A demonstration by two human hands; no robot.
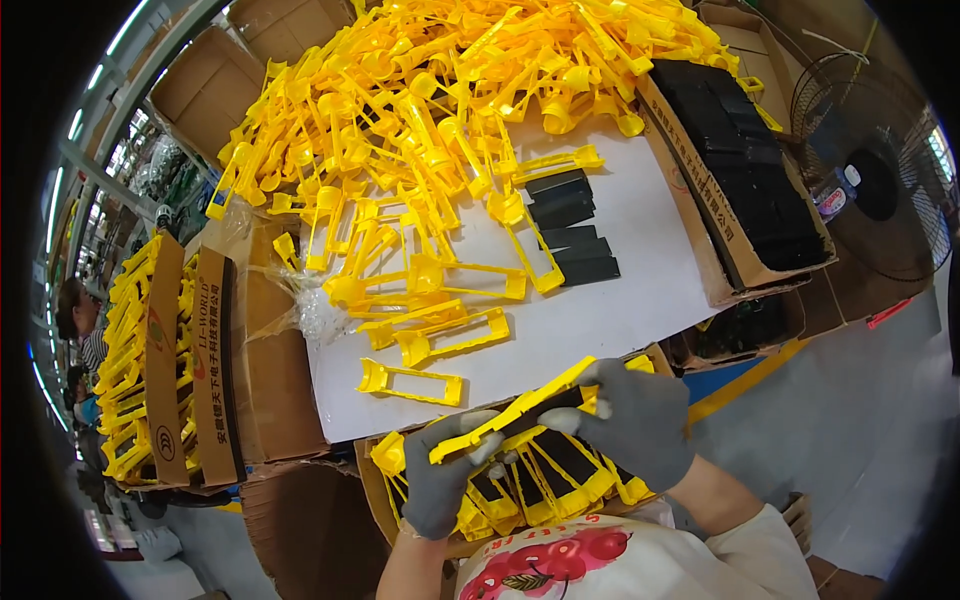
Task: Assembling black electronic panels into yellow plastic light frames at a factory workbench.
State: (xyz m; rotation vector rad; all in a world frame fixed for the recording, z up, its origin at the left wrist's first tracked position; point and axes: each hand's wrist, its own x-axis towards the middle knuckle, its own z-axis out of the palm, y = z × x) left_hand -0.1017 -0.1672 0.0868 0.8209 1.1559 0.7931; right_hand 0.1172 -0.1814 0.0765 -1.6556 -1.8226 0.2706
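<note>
So the frame (515, 412), a long yellow one, is up in both hands, just above a box (375, 497) at the near edge of the surface (650, 225). The left hand (440, 475) has its grip closed around the lower left end, and the right hand (640, 420) has its grip closed on the upper right end. Both are gloved in grey. My guess is that holding it by the two ends keeps a long, thin part from twisting and leaves the middle free. It's tilted, right end higher, and something dark (556, 402) shows along the middle; can't tell if that's seated in it or just behind it.

The box below is packed with more frames, dark pieces showing between them. Having it right against the body probably saves reaching.

Up on the surface, a few loose frames (458, 338) lie near the hands, likely for an easy grab. Black panels (585, 262) sit overlapped in short rows beside them, I'd say so single ones lift off easily. Behind is a huge yellow pile (480, 60), with a carton (690, 175) of black pieces to the right and another carton (215, 350) of frames to the left. A fan (880, 190) stands far right.
</note>
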